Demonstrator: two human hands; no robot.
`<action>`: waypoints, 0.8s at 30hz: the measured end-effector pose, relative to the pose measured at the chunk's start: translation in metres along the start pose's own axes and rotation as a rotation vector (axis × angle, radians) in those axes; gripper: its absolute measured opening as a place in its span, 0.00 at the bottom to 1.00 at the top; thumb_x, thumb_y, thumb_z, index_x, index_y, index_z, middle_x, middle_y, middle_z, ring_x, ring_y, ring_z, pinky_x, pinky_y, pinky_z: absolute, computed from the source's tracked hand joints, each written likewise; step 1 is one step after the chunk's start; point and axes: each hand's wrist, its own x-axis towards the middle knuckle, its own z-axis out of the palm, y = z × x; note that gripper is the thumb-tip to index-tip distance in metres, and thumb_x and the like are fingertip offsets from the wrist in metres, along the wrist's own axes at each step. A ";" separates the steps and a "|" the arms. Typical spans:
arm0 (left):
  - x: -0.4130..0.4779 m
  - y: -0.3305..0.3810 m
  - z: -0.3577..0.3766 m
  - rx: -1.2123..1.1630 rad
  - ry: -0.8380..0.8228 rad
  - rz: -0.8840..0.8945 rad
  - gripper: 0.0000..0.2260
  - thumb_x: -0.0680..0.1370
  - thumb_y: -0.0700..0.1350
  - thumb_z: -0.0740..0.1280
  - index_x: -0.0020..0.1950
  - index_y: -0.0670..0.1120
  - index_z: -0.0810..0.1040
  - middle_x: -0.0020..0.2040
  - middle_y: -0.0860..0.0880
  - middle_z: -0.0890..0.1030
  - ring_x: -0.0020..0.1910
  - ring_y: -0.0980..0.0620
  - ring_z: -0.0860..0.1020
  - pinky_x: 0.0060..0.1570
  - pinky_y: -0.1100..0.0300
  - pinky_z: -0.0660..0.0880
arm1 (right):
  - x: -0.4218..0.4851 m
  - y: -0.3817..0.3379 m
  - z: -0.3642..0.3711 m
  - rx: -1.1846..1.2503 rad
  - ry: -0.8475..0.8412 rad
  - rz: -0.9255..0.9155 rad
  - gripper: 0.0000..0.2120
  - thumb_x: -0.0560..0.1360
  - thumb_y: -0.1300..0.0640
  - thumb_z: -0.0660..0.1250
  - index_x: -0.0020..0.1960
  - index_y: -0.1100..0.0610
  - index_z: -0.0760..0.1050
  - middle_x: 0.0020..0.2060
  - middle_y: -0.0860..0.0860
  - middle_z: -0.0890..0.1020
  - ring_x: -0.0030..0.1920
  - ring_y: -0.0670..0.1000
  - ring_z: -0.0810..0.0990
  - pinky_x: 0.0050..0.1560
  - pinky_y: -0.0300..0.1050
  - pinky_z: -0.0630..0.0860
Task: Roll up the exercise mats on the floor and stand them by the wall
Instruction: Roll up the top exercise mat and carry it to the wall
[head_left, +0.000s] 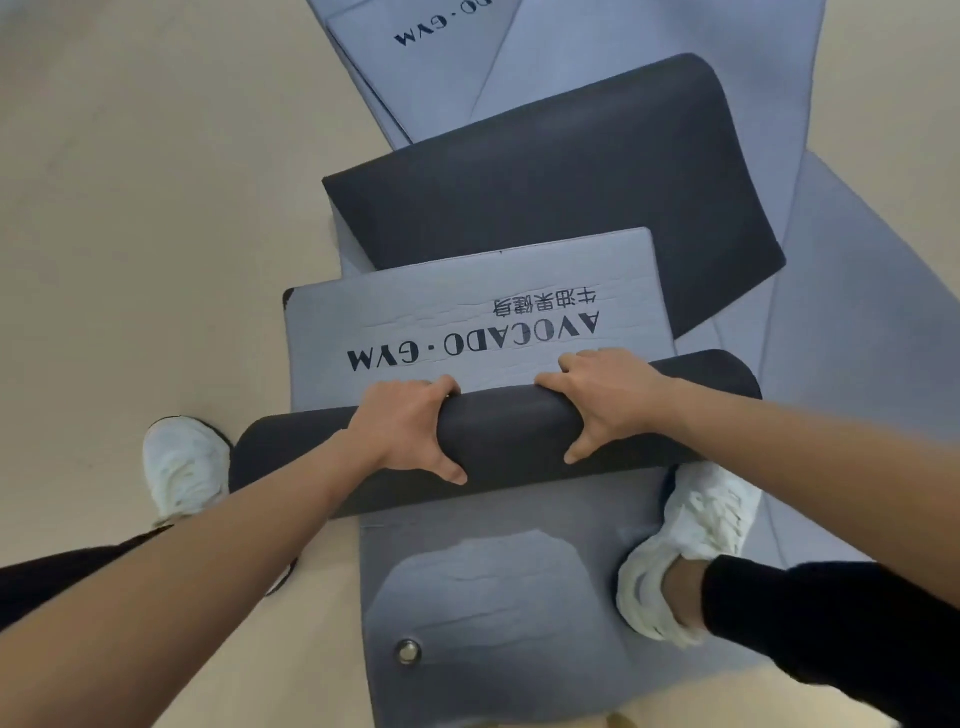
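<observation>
Exercise mat (467, 322), half wound into a dark roll (504, 431), is laid on the floor (156, 208) between the white shoes (187, 467). The roll is clasped by left hand (410, 426) and right hand (608, 400), fingers curled over it (presumably so the coil is kept tight).

Soft even light, wide-angle bending, blurred corners.

Both hands, left hand (402, 426) and right hand (605, 397), grip the rolled mat (498, 441) (dark side out).
</observation>
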 end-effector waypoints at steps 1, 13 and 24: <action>-0.002 0.002 0.003 -0.014 -0.019 0.000 0.45 0.53 0.77 0.73 0.63 0.56 0.70 0.52 0.57 0.82 0.47 0.49 0.80 0.47 0.52 0.77 | 0.000 0.000 0.002 0.021 -0.026 -0.005 0.48 0.61 0.24 0.73 0.72 0.49 0.68 0.50 0.51 0.75 0.51 0.55 0.77 0.44 0.49 0.72; 0.019 -0.029 -0.015 -0.334 -0.024 -0.254 0.48 0.56 0.85 0.62 0.72 0.63 0.72 0.69 0.57 0.78 0.67 0.49 0.77 0.65 0.47 0.73 | -0.023 -0.008 0.058 -0.142 0.535 -0.038 0.41 0.78 0.31 0.61 0.79 0.58 0.62 0.70 0.63 0.73 0.69 0.67 0.72 0.72 0.67 0.65; 0.029 -0.001 -0.014 -0.055 0.597 -0.210 0.24 0.78 0.61 0.66 0.69 0.49 0.77 0.65 0.48 0.81 0.62 0.44 0.77 0.60 0.48 0.74 | 0.041 0.009 0.030 -0.105 0.298 0.073 0.50 0.73 0.20 0.49 0.83 0.54 0.54 0.78 0.64 0.63 0.77 0.68 0.62 0.76 0.69 0.56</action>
